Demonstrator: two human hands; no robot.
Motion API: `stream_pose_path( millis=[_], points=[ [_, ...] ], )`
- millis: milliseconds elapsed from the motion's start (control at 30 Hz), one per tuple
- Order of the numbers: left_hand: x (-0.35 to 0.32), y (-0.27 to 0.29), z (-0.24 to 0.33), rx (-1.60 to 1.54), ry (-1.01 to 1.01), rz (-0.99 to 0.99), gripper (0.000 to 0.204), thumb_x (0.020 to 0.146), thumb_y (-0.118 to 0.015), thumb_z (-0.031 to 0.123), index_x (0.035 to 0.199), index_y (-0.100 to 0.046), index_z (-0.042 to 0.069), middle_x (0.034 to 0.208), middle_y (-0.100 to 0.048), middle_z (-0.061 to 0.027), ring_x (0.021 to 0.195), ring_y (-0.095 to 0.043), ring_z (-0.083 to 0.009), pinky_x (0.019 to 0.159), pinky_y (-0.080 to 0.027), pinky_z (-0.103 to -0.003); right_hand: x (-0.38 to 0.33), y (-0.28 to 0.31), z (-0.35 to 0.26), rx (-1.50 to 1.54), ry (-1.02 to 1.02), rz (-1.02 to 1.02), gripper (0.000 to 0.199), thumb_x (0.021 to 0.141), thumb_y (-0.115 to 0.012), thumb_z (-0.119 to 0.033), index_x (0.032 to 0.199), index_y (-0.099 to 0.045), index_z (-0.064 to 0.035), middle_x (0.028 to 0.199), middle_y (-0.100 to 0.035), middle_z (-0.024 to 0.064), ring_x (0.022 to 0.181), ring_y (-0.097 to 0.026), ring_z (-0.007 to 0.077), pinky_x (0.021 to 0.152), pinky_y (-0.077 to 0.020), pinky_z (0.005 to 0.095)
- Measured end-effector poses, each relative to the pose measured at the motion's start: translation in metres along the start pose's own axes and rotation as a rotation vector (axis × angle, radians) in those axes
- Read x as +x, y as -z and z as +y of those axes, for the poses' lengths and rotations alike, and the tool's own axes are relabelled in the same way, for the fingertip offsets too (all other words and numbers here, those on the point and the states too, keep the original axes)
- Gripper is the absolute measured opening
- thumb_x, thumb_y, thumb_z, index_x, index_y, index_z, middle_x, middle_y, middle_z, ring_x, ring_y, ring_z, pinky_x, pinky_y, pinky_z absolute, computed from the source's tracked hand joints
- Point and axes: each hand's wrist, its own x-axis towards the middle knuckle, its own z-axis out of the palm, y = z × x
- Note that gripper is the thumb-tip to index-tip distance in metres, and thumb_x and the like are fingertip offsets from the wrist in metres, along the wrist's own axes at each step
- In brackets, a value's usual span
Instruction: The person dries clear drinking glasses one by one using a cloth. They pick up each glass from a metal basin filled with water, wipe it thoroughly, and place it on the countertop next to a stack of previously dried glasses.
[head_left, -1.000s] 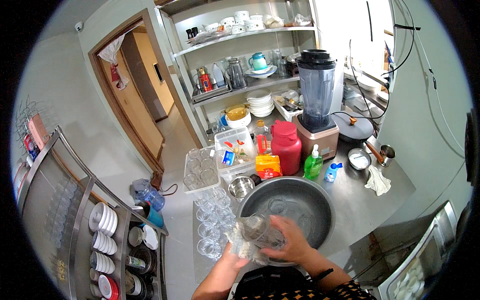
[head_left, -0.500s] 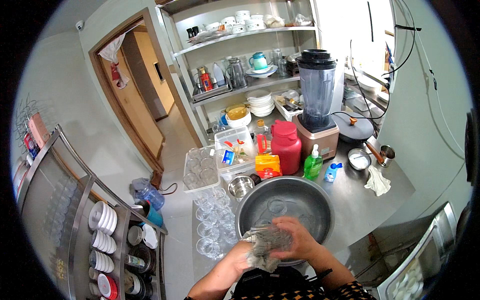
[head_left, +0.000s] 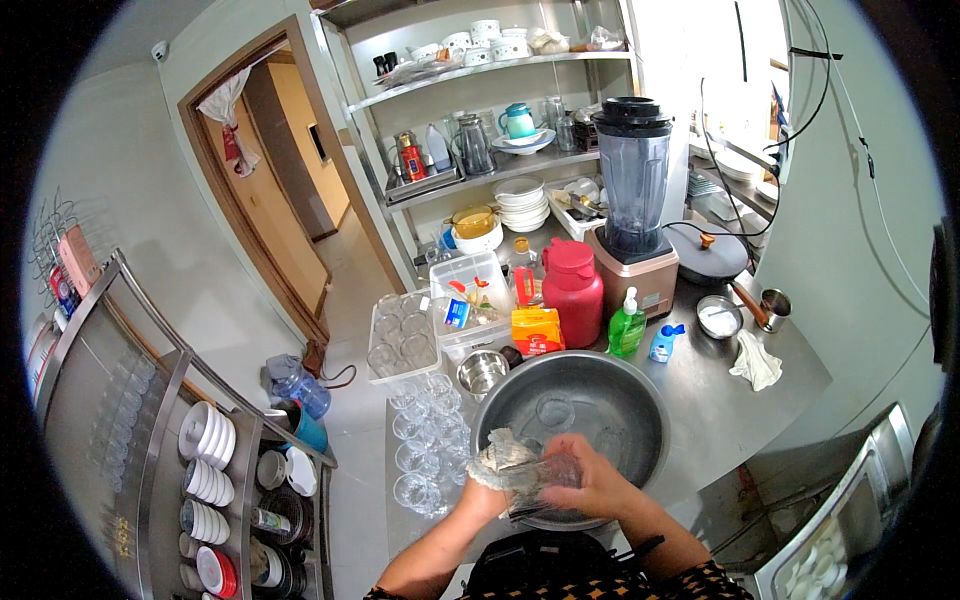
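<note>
A clear drinking glass (head_left: 545, 474) is held over the near rim of a large grey basin (head_left: 655, 385). My right hand (head_left: 588, 480) wraps round the glass from the right. On the other side, my left hand (head_left: 490, 498) grips a pale wet cloth (head_left: 503, 455) against the glass; the cloth hides part of the left fingers. Inside the basin lies another clear glass (head_left: 555, 410), with liquid around it. Rows of clear glasses (head_left: 418, 445) stand on the metal table just left of the basin.
Behind the basin stand a metal bowl (head_left: 482, 372), an orange packet (head_left: 538, 331), a red jug (head_left: 572, 298), a green soap bottle (head_left: 627, 325) and a small blue bottle (head_left: 664, 344). A blender (head_left: 635, 190) stands farther back. At the right lies a white cloth (head_left: 756, 361).
The cloth has shifted left and up with my left hand, baring more of the glass. My right hand has turned slightly and stays on the glass.
</note>
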Motion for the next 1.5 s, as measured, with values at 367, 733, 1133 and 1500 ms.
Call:
stream_pose_path(
  millis=[367,733,1133,1500],
  points=[
    [-0.018,-0.017,-0.007,-1.160,0.535,0.101,0.028,0.073,-0.057,0.004,0.100,-0.051,0.000,0.094,-0.056,-0.0071,0.084,-0.054,-0.0197,0.073,-0.046,-0.032,0.002,-0.004,-0.008,-0.342,0.318,0.076,0.071,0.064,-0.070,-0.026,0.121,-0.035,-0.0032,0.118,-0.037,0.0180,0.110,-0.039,0.0295,0.090,-0.0334,0.0366],
    [-0.011,0.000,-0.001,-0.554,0.269,0.083,0.019,0.073,-0.057,0.008,0.091,-0.053,0.002,0.088,-0.056,-0.0094,0.078,-0.055,-0.0200,0.067,-0.046,-0.032,0.003,0.001,0.008,0.060,0.023,-0.011,0.069,0.068,-0.067,-0.025,0.124,-0.033,-0.0042,0.120,-0.037,0.0154,0.110,-0.038,0.0249,0.088,-0.0344,0.0347],
    [-0.020,-0.009,-0.018,-0.822,0.263,0.116,0.027,0.071,-0.063,0.015,0.094,-0.055,0.004,0.090,-0.058,-0.0092,0.081,-0.056,-0.0222,0.072,-0.046,-0.031,0.005,-0.007,0.016,-0.001,0.207,0.007,0.064,0.072,-0.062,-0.021,0.124,-0.028,-0.0069,0.113,-0.040,0.0095,0.097,-0.045,0.0182,0.077,-0.0400,0.0284],
    [-0.012,0.001,-0.007,-0.508,0.402,0.078,0.026,0.070,-0.063,0.017,0.091,-0.056,0.004,0.095,-0.058,-0.0084,0.084,-0.056,-0.0182,0.070,-0.046,-0.033,0.005,-0.007,0.011,0.226,-0.008,0.009,0.062,0.074,-0.061,-0.021,0.126,-0.030,-0.0098,0.114,-0.042,0.0129,0.097,-0.045,0.0204,0.072,-0.0432,0.0302]
  ],
)
